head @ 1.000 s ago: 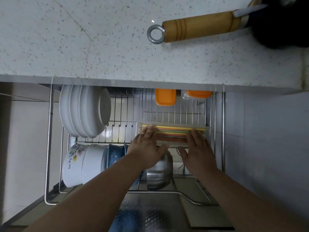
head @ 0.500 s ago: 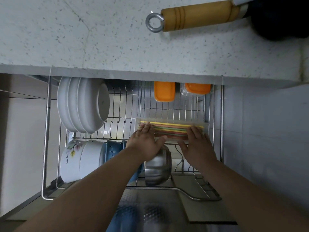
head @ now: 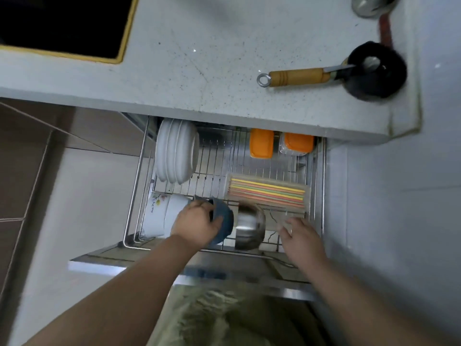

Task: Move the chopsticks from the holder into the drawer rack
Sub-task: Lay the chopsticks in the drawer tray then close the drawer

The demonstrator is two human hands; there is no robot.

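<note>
From the head camera, the chopsticks [head: 267, 194] lay flat in a clear tray [head: 308, 196] on the wire drawer rack [head: 139, 176], side by side so they would not slip through the wires. The left hand [head: 197, 224] was curled on the rim of a blue bowl [head: 223, 224], maybe to steady it. The right hand [head: 299, 239] was open and held nothing, near the tray. The task looked about done.
</note>
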